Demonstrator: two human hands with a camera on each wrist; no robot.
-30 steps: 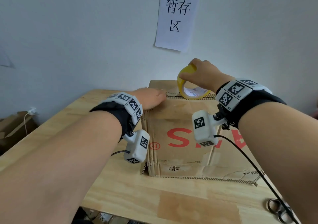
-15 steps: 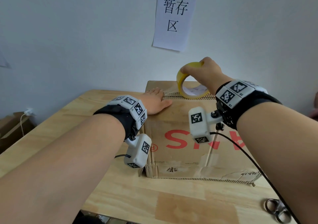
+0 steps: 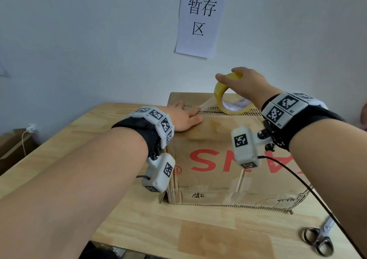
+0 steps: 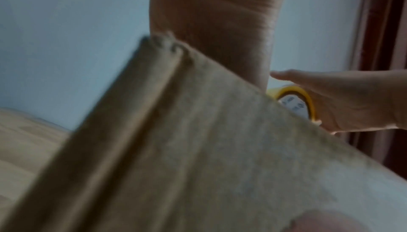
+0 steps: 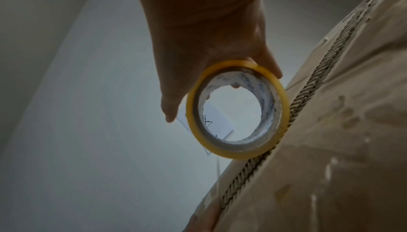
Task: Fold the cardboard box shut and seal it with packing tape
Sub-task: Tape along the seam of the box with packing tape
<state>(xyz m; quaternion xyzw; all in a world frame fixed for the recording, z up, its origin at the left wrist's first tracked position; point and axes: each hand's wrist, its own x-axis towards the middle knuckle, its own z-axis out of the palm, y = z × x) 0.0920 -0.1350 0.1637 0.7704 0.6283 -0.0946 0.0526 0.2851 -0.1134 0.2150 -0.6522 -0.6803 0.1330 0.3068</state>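
**Q:** Starting at the fingers: what do I have in each hand?

**A:** My right hand (image 3: 245, 84), upper right of centre in the head view, has its fingers curled over the top of the tape roll (image 3: 228, 95), with the thumb on the roll's other side in the right wrist view; it grasps the roll, which stands on edge on the box top. My left hand (image 3: 183, 117), at mid-frame, lies with straight fingers flat on the cardboard box (image 3: 210, 171), fingertips at the seam. It grips nothing; it presses down.

**Q:** And between the hands?

**A:** A short clear strip of tape (image 3: 207, 104) runs from the roll down to my left fingertips, just above the corrugated edges where the flaps meet.

**Q:** How far along is the task?

**A:** The top flaps are folded shut, with the box sitting at centre frame on the wooden table (image 3: 139, 225). I judge sealing has only begun: the tape end looks anchored at the left of the seam, and the rest of the seam, toward the right of the frame, is bare. Left to do: draw the roll along it, press the strip down, cut it. The scissors (image 3: 318, 239) lie at lower right, untouched.
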